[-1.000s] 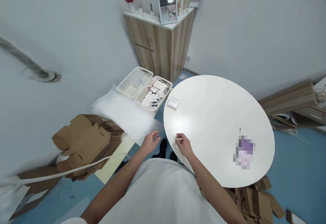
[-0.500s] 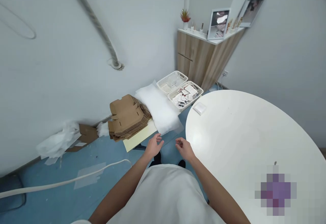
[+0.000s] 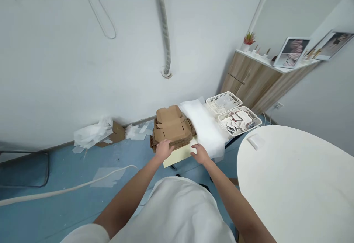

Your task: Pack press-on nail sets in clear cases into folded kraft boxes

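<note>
A stack of flat brown cardboard boxes [image 3: 172, 127] lies on a low pale yellow surface [image 3: 179, 155] by the wall. My left hand [image 3: 163, 149] rests at the near edge of the stack, its fingers loosely curved and touching the cardboard. My right hand [image 3: 201, 153] hovers just right of the stack, over the yellow surface and the edge of a white padded sheet [image 3: 204, 125]; its fingers are bent and hold nothing that I can see.
Two white baskets [image 3: 233, 114] sit beyond the padding, one with small packets. A round white table [image 3: 298, 184] with a small white packet [image 3: 256, 141] is at right. A wooden cabinet [image 3: 262, 82] stands in the corner. Crumpled plastic [image 3: 91, 134] and a white hose [image 3: 69, 189] lie on the blue floor.
The view has swung left, away from the round table. Both hands have moved forward from in front of my body to the cardboard stack.
</note>
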`<move>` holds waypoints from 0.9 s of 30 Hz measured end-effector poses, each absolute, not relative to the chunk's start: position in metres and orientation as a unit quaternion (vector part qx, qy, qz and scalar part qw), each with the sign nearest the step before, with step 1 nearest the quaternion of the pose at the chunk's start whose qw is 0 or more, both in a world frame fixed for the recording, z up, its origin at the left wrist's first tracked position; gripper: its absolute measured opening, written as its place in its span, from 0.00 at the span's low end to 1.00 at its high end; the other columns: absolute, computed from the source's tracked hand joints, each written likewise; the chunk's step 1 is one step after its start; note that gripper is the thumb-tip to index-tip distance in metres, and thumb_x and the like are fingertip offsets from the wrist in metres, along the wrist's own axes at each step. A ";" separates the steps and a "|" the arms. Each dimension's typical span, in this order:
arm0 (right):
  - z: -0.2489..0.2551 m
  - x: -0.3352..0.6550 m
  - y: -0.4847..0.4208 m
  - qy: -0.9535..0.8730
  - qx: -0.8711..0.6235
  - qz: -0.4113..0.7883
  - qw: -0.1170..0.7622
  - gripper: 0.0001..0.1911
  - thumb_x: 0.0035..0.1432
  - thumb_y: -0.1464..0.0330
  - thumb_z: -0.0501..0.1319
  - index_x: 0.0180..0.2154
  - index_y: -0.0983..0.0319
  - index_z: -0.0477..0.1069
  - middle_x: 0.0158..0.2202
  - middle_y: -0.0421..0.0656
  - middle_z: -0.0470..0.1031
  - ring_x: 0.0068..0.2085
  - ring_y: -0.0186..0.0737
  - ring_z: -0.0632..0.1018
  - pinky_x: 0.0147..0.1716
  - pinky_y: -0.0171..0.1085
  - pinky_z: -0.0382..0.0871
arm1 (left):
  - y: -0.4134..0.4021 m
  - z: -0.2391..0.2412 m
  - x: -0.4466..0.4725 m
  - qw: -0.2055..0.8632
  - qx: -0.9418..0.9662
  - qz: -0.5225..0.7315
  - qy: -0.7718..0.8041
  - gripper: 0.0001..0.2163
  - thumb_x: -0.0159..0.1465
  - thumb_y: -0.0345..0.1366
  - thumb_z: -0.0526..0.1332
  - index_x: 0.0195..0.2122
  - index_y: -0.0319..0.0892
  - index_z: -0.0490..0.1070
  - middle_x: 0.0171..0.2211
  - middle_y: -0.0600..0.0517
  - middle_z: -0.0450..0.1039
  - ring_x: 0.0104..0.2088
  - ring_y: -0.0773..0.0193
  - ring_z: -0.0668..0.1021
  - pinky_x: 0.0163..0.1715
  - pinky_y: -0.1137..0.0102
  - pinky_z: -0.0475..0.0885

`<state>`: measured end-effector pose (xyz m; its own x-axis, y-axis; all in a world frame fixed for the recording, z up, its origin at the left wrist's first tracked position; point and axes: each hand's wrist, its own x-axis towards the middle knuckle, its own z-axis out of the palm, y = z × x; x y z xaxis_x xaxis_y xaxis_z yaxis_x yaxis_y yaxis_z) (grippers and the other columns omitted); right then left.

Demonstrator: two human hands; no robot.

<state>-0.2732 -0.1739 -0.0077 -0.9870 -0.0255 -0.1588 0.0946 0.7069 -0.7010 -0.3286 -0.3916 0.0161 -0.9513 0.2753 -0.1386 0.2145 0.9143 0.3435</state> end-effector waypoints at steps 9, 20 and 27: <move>-0.009 -0.283 -0.201 0.931 0.036 -0.345 0.112 0.17 0.49 0.71 0.57 0.44 0.60 0.67 0.46 0.47 0.67 0.49 0.44 0.68 0.49 0.42 0.61 | -0.397 -0.012 -0.391 0.186 0.157 0.145 0.959 0.16 0.56 0.42 0.57 0.44 0.41 0.69 0.45 0.44 0.70 0.44 0.53 0.73 0.40 0.64 0.67; -0.009 -0.288 -0.191 0.921 0.075 -0.364 0.116 0.15 0.50 0.69 0.57 0.43 0.61 0.68 0.45 0.48 0.69 0.45 0.44 0.72 0.44 0.42 0.65 | -0.403 -0.012 -0.396 0.181 0.216 0.141 0.949 0.12 0.62 0.30 0.46 0.37 0.38 0.68 0.33 0.42 0.74 0.35 0.59 0.76 0.36 0.67 0.67; -0.008 -0.322 -0.208 0.843 0.148 -0.512 0.070 0.17 0.50 0.63 0.58 0.43 0.61 0.67 0.42 0.45 0.73 0.42 0.39 0.75 0.43 0.41 0.68 | -0.406 -0.005 -0.388 0.150 0.196 0.137 0.959 0.12 0.62 0.26 0.43 0.44 0.36 0.62 0.34 0.40 0.72 0.36 0.57 0.76 0.36 0.65 0.67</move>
<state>-0.3215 -0.2084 -0.0078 -0.9464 0.1776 -0.2697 0.3212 0.4310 -0.8432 -0.3877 -0.4057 -0.0046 -0.8784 0.4170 -0.2334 0.3349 0.8856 0.3218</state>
